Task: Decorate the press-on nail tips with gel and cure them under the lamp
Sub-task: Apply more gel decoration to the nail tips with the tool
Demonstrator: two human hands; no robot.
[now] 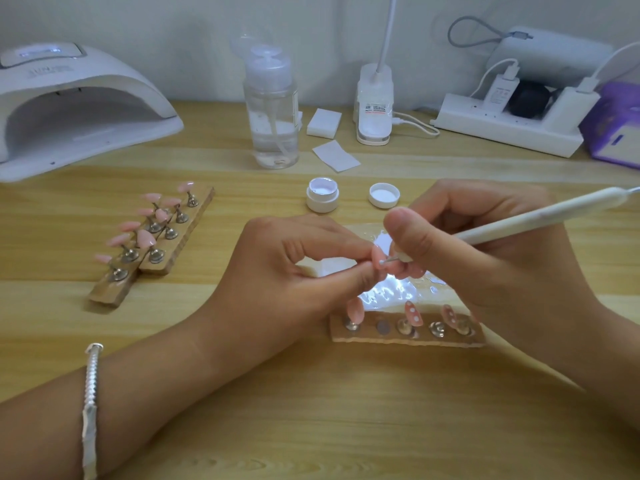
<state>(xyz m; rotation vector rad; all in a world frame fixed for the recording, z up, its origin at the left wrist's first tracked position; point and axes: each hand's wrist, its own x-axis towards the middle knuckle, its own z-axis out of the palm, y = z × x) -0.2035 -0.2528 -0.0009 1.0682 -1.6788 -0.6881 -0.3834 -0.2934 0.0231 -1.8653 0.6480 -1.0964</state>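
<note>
1. Upper left of frame: white arched curing lamp [69, 109] on the wooden table [311, 410].
2. Centre: left hand [294, 268], thumb and forefinger pinching a pink nail tip [377, 258].
3. Right of centre: right hand [485, 244] gripping a white dotting pen [536, 216], metal point at that tip.
4. Below the hands: wooden holder strip [408, 336] carrying dotted pink tips.
5. Above the hands: open gel pot [322, 195], lid [383, 195] near it.
</note>
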